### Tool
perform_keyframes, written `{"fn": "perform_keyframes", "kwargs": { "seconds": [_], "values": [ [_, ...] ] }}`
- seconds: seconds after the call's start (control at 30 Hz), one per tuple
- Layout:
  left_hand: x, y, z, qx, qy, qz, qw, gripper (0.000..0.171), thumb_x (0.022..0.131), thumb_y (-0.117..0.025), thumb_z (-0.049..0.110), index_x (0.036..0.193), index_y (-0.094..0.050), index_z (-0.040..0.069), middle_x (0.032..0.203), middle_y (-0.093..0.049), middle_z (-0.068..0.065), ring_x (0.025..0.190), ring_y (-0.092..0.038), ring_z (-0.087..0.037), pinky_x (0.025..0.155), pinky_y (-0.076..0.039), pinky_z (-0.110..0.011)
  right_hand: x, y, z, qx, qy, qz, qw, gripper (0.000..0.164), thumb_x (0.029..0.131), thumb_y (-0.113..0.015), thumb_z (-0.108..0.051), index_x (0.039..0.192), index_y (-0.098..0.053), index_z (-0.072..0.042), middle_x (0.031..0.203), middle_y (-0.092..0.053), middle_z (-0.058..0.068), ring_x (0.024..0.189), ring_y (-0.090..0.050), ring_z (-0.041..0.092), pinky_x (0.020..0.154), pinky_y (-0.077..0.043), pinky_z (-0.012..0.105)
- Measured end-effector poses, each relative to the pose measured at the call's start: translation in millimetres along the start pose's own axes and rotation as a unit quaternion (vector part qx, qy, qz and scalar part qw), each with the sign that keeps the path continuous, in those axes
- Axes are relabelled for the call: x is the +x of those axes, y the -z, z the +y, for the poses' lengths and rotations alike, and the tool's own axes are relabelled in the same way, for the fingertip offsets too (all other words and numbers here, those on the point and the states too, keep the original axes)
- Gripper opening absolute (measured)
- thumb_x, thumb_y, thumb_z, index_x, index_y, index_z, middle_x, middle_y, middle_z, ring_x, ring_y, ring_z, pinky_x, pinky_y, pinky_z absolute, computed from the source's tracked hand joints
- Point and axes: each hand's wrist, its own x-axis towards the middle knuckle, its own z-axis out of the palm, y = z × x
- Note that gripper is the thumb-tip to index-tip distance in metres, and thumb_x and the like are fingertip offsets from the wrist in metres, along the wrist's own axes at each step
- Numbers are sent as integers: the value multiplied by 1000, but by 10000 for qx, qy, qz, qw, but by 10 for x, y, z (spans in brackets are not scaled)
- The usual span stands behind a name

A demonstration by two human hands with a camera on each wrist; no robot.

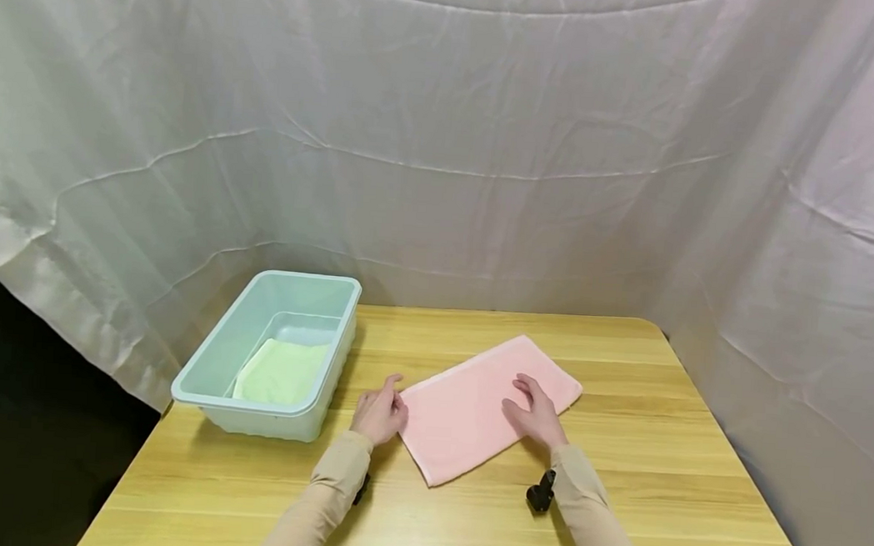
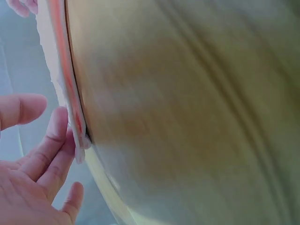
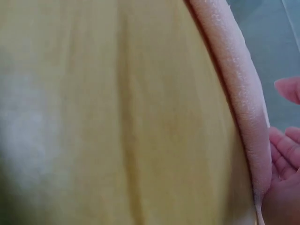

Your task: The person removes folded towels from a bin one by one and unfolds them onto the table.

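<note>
A folded pink towel (image 1: 474, 409) lies slanted on the wooden table, its layered edge (image 2: 70, 75) showing in the left wrist view. At its left corner my left hand (image 1: 381, 414) touches the edge with extended fingertips, the thumb (image 2: 23, 110) held apart from the cloth. Over the towel's right part my right hand (image 1: 538, 414) rests with loosely bent fingers and the thumb spread. The right wrist view shows the towel's thick fold (image 3: 239, 89) against that hand's palm side (image 3: 286, 187); the thumb stands clear of it.
A pale blue plastic bin (image 1: 200, 399) stands left of my left hand, with a folded light green towel (image 1: 282, 372) inside. The wooden table (image 1: 664, 487) ends at a grey curtain (image 1: 489, 159) behind and on the right.
</note>
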Motion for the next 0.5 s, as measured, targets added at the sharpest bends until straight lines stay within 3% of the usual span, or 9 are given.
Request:
{"fn": "perform_keyframes", "kwargs": {
  "seconds": [0.13,0.27,0.4,0.5],
  "values": [
    [8,4,-35,-46,-110,250,9996,46,83,-64,1,129,-58,-3,78,-68,-4,68,-63,-21,81,-53,-46,43,-15,8,258,165,28,9995,61,92,-69,-10,146,-43,6,141,-57,29,139,-48,43,123,-31,50],
    [-8,26,-86,-662,-321,294,9969,46,80,-63,-3,126,-57,-7,82,-68,-10,68,-62,-19,68,-53,-35,32,-34,-13,448,348,303,9979,56,91,-68,-4,142,-47,6,131,-62,29,129,-56,42,119,-39,48],
    [-24,-16,-191,-1314,-676,216,9888,47,81,-65,0,126,-54,-7,87,-67,-12,69,-59,-13,64,-50,-25,-77,-59,-83,144,254,809,9963,47,89,-68,-5,134,-56,4,108,-68,22,96,-63,26,92,-53,30],
    [-19,-26,-183,-1466,-406,44,9884,49,80,-68,-2,127,-55,-6,93,-69,-13,71,-58,-13,66,-48,-23,-180,-87,-143,-198,-11,920,9956,44,88,-68,-9,130,-60,2,94,-69,14,78,-56,12,74,-46,20]
  ]
}}
